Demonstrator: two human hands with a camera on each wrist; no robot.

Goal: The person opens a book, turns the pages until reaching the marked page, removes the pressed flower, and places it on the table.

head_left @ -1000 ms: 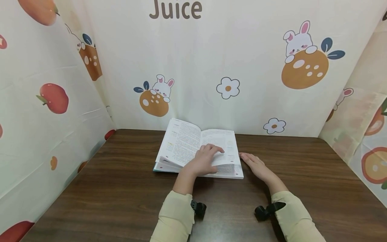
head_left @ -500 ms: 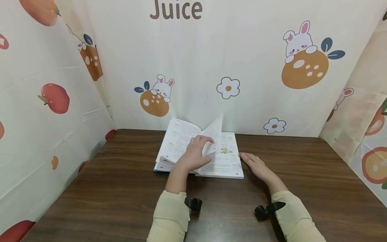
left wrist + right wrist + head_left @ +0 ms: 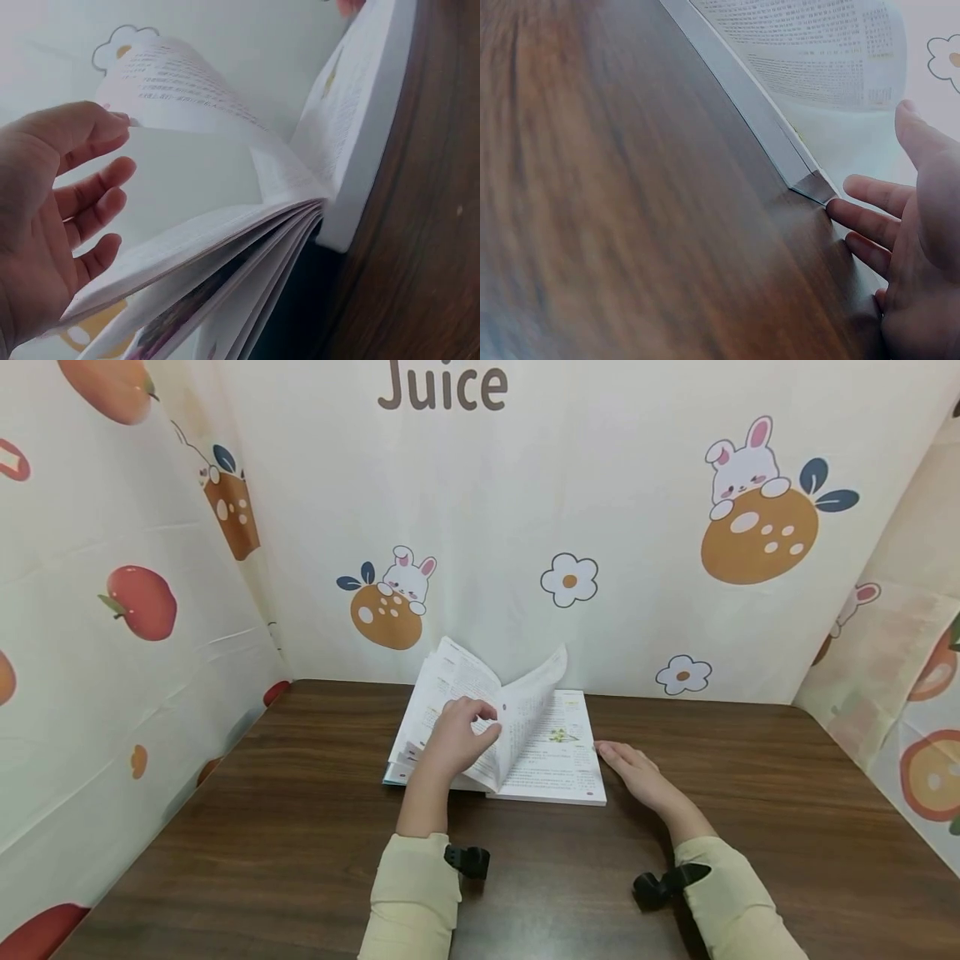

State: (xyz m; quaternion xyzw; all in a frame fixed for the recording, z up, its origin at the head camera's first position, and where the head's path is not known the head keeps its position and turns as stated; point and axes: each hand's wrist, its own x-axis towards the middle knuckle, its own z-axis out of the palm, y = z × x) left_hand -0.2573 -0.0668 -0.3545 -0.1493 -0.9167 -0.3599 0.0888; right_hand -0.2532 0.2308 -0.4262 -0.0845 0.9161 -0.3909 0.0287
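An open book point(image 3: 551, 777) lies on the wooden table, printed pages facing up. One of its pages point(image 3: 532, 710) stands raised and curled over the spine. My left hand point(image 3: 457, 735) is over the book's left half; in the left wrist view its thumb and forefinger pinch the corner of that raised page point(image 3: 187, 94), while the other fingers curl loosely below. My right hand point(image 3: 633, 768) rests on the table at the book's right edge. In the right wrist view, fingertips of that hand point(image 3: 922, 225) touch the corner of the book, fingers nearly straight.
A white curtain point(image 3: 480, 485) with rabbit, fruit and flower prints stands right behind the book. Similar printed cloth point(image 3: 97, 693) closes off the left side, and more hangs at the right. Dark wood tabletop point(image 3: 262, 843) extends around the book.
My left hand has moved left from the right-hand page, lifting a page with it and uncovering a page with a small green picture. My right hand has stayed at the book's edge.
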